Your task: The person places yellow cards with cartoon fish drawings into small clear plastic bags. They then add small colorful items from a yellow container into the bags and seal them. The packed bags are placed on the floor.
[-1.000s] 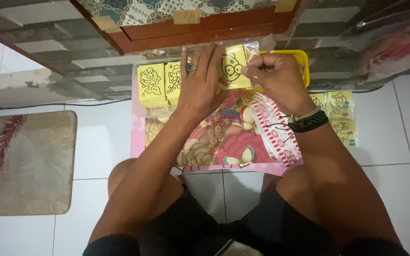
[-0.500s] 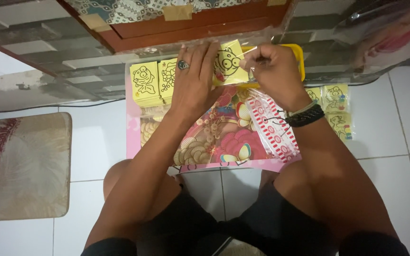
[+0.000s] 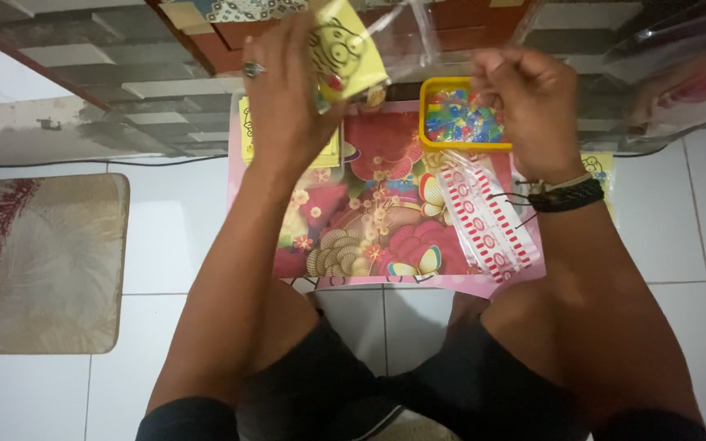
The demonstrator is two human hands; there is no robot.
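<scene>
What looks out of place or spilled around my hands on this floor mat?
Nothing looks spilled. The coloured bits sit inside the yellow tray at the far edge of the floral mat. The left hand holds a yellow cartoon card at a tilt, and a red-and-white striped strip lies diagonally across the mat.

There is a single view, from a camera worn on the person's head. It looks almost straight down over the person's own lap at a white tiled floor (image 3: 165, 245), close enough that forearms and knees fill the lower half. The left hand (image 3: 288, 90) sits at about eleven o'clock and the right hand (image 3: 525, 106) at about one o'clock, both near the top edge. A beige mat (image 3: 38, 261) lies at nine o'clock. No second view shares the scene.
</scene>
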